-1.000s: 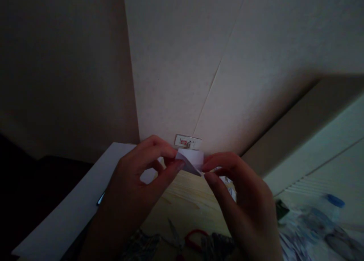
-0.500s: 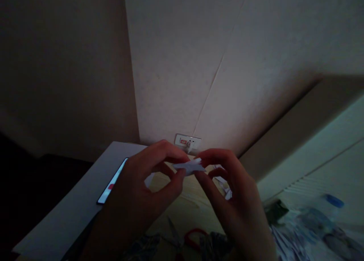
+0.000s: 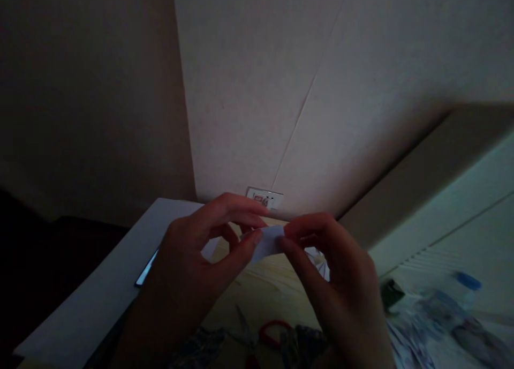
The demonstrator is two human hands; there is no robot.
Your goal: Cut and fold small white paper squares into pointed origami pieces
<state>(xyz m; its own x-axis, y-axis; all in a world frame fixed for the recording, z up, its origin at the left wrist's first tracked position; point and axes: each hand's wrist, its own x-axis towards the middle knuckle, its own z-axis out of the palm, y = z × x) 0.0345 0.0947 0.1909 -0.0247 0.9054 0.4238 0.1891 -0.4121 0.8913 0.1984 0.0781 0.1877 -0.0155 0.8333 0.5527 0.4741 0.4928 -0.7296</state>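
A small folded piece of white paper (image 3: 268, 243) is held in the air between both hands, above the wooden table. My left hand (image 3: 201, 256) pinches its left end between thumb and fingers, with the index finger stretched over the top. At the other end, the thumb and fingertips of my right hand (image 3: 335, 272) are closed on the paper's right edge. Red-handled scissors (image 3: 273, 334) lie on the table below, their blades partly spread and one handle near the right sleeve. The fingers hide part of the paper's edges.
White paper sheets (image 3: 108, 275) lie at the left with a lit phone (image 3: 146, 270) on them, partly behind my left hand. Folded paper pieces (image 3: 321, 262) sit behind my right hand. A blue-capped bottle (image 3: 469, 280) and clutter are at the lower right. A wall socket (image 3: 275, 198) is ahead.
The paper has turned between my fingers, from a raised flap to a narrow shape to a flat face. My right hand came in toward the left, then drew slightly back to the paper's edge.
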